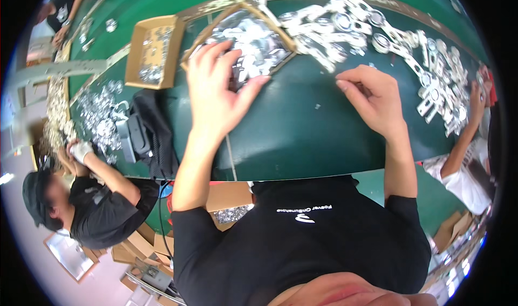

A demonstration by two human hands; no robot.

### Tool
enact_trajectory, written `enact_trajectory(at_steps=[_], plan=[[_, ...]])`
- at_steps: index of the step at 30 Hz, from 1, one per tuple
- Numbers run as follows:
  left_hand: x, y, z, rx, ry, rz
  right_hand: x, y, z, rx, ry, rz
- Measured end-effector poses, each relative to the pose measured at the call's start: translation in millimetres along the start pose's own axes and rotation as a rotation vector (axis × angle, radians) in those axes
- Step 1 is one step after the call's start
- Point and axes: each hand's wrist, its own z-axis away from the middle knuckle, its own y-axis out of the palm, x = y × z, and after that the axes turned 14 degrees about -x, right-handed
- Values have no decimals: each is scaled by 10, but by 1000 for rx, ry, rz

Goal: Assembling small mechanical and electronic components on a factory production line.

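My left hand (pixel 218 85) is over the near left side of a cardboard tray (pixel 279 31). Its fingers are spread, and nothing shows in its grip. Inside the tray lies a heap of shiny silver and whitish small parts (pixel 253 42), blurred and partly covered by my fingers. Above the green tabletop (pixel 302 139), to the right, my right hand (pixel 375 95) has its thumb and index finger pinched together. Whatever may be between those fingertips is too small to make out. Beyond it lie several long silver-white pieces with round ends (pixel 345 23).
A second cardboard box (pixel 134 52) with small metal parts stands left of the tray. Loose silver parts (pixel 102 117) and a black cloth (pixel 156 128) lie further left. More silver-white pieces (pixel 442 85) spread along the right. Co-workers (pixel 97 198) sit at both sides.
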Motion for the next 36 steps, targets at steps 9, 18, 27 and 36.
enact_trajectory(at_steps=[9, 18, 27, 36], plan=[[154, -143, -39, 104, -105, -20, -462, -413, 534, -365, 448, 89], [229, -217, -50, 142, -101, -13, -550, -356, 232, -302, 350, 244], [195, -194, -69, 100, -83, 24, -650, -291, 246, -284, 319, 300], [193, -144, -290, -2, -77, -19, -696, -224, 230, -283, 314, 296]])
